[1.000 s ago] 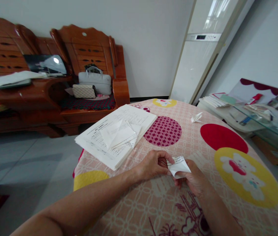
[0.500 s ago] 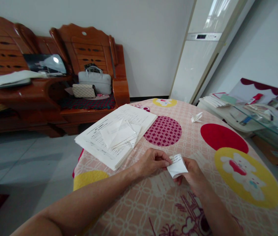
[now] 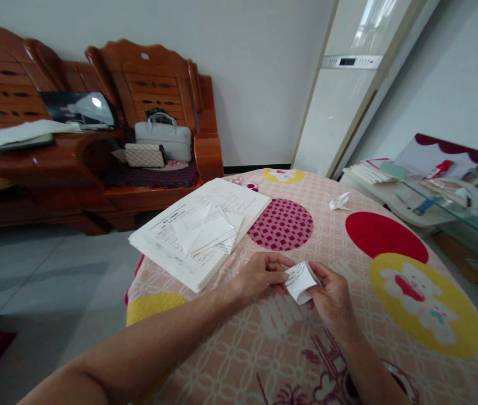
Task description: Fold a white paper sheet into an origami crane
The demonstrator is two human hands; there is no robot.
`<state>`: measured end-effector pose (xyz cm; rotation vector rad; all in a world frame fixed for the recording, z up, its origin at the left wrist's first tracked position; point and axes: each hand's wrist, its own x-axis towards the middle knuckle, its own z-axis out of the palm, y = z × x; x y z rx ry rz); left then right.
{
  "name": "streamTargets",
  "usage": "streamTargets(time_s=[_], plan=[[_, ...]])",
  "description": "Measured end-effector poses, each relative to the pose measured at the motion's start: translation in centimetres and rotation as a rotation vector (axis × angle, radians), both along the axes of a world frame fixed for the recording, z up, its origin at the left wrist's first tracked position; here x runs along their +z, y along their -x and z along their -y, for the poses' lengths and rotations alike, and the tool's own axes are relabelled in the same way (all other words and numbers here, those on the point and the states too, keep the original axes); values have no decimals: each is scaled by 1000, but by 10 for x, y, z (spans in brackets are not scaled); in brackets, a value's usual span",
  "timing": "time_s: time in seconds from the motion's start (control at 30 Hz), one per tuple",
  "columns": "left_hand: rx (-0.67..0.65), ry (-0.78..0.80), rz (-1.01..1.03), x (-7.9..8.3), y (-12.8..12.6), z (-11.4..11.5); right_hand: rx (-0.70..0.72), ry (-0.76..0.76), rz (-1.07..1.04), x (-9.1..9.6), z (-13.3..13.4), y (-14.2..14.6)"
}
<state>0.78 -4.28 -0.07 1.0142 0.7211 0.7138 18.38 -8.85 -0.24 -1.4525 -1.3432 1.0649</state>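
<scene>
A small folded piece of paper [image 3: 300, 283], white with printed text, is held between my two hands above the tablecloth. My left hand [image 3: 263, 274] pinches its left edge between thumb and fingers. My right hand [image 3: 330, 293] grips the right side, some of its fingers hidden behind the paper. To the left lies a stack of printed sheets [image 3: 175, 247], with several white folded papers [image 3: 211, 229] on top. Farther back on the right, a small folded paper figure [image 3: 339, 201] rests on the cloth.
The round table wears a patterned cloth [image 3: 230, 349]. Behind it on the left stand carved wooden chairs [image 3: 150, 73] with a grey bag [image 3: 171, 142] and a laptop [image 3: 79, 109]. A tall white cabinet unit [image 3: 327, 107] is at the back. A glass-topped side table [image 3: 454, 211] stands right.
The folded paper has turned and its near side bulges open more. My right hand has shifted its fingers up along the paper's right edge; my left hand stays close by.
</scene>
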Motion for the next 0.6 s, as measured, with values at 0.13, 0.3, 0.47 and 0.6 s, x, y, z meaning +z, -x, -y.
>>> streamTargets(time_s=[0.13,0.3,0.47,0.6], plan=[[-2,66,37,2,0,1,3,12,-47,0,0,2],[33,62,25,-1,-1,2,17,18,-69,0,2,2],[48,52,10,-2,-3,2,36,36,-139,2,4,5],[51,71,9,-2,-2,2,59,52,-159,4,5,7]])
